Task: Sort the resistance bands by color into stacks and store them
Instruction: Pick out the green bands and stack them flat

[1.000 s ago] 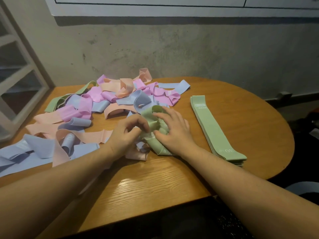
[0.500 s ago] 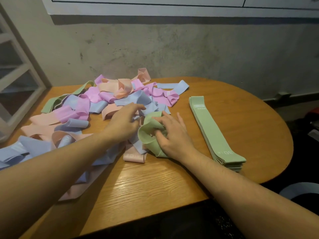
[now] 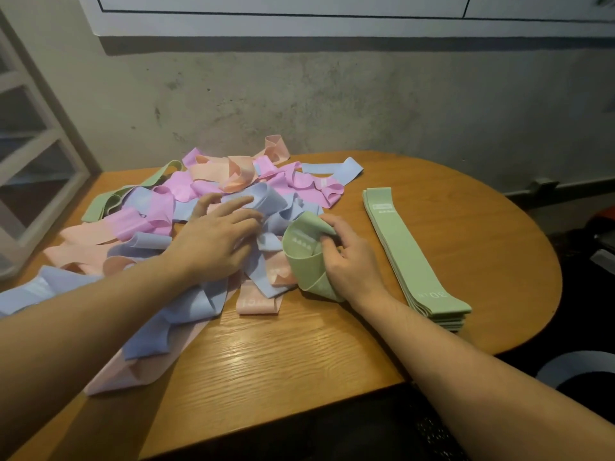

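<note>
Green stack (image 3: 412,252) right of jumbled bands (image 3: 186,227), perhaps hiding more green.

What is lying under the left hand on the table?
The left hand rests with straight fingers on the mixed pile, mostly on blue bands. A peach band shows nearer the table edge. What lies directly beneath the palm is covered.

Bare table (image 3: 466,227) beyond green stack (image 3: 409,247)
</note>
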